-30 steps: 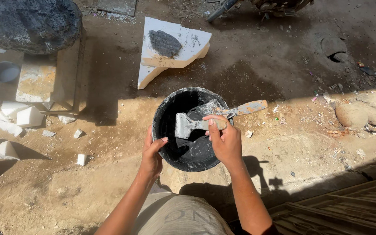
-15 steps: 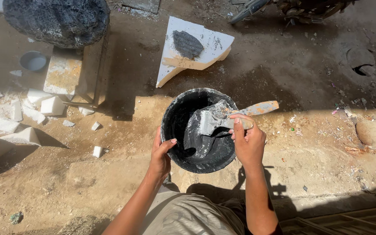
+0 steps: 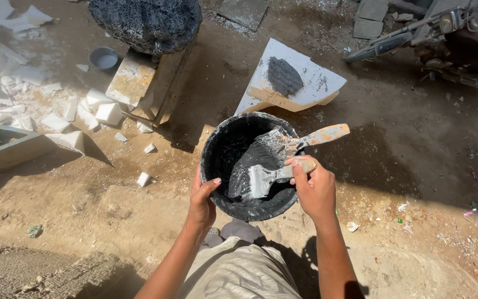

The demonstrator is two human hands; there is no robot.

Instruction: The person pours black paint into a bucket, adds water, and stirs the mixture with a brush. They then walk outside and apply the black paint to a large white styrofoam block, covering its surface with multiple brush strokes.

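Note:
A black round bucket [image 3: 217,155] smeared with dark grey paste stands on the dirt in front of me. My left hand [image 3: 202,199] grips its near left rim. My right hand [image 3: 312,187] holds the wooden handle of a small scraper [image 3: 255,180], whose paste-coated blade lies inside the bucket. A second tool, a trowel with an orange-stained wooden handle [image 3: 322,134], rests across the bucket's far right rim with its blade in the paste.
A broken white slab [image 3: 311,83] with a grey paste blob lies beyond the bucket. A dark speckled stone [image 3: 145,22] sits on a block at the upper left, with white chunks [image 3: 56,119], a small bowl [image 3: 104,57] and a grey tray [image 3: 6,145] nearby. Machine parts [image 3: 449,33] at the upper right.
The view has shifted, so the bucket sits more to the right and lower in the frame. My right hand has drawn the scraper lower inside the bucket; my left hand stays on the rim.

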